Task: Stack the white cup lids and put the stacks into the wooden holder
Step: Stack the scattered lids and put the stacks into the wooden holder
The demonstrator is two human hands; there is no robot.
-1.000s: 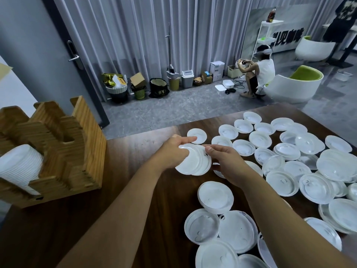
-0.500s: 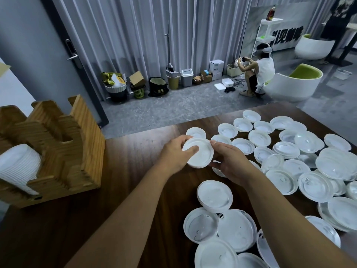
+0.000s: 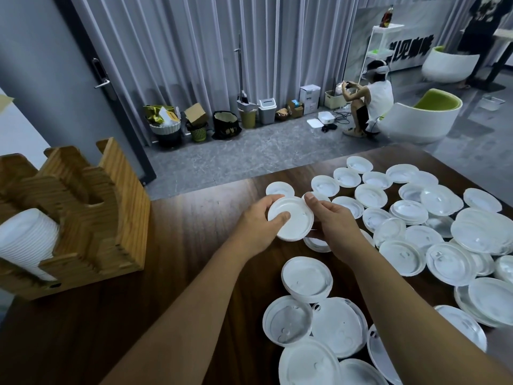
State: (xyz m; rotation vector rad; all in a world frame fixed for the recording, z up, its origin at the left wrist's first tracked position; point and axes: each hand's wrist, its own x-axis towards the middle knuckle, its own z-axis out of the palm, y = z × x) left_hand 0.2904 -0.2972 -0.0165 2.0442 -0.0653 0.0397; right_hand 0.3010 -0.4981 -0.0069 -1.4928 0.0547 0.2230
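Observation:
A small stack of white cup lids (image 3: 294, 220) is held above the dark table, tilted with its flat face toward me. My left hand (image 3: 258, 227) grips its left rim, thumb across the front. My right hand (image 3: 334, 225) holds its right rim with the fingertips. Several loose white lids (image 3: 306, 279) lie spread over the table's right half, some overlapping in low piles. The wooden holder (image 3: 111, 215) stands at the left, with a row of stacked lids (image 3: 26, 240) lying in its near slot.
The dark wooden table (image 3: 183, 262) ends just beyond my hands, with grey floor past its far edge. Bins and boxes (image 3: 222, 120) line the curtain. A person (image 3: 372, 104) crouches by a white and green chair (image 3: 422, 118) at the back right.
The fanned lids have been pressed together into one neat stack between my hands. Both hands lifted it slightly and turned its flat face toward me.

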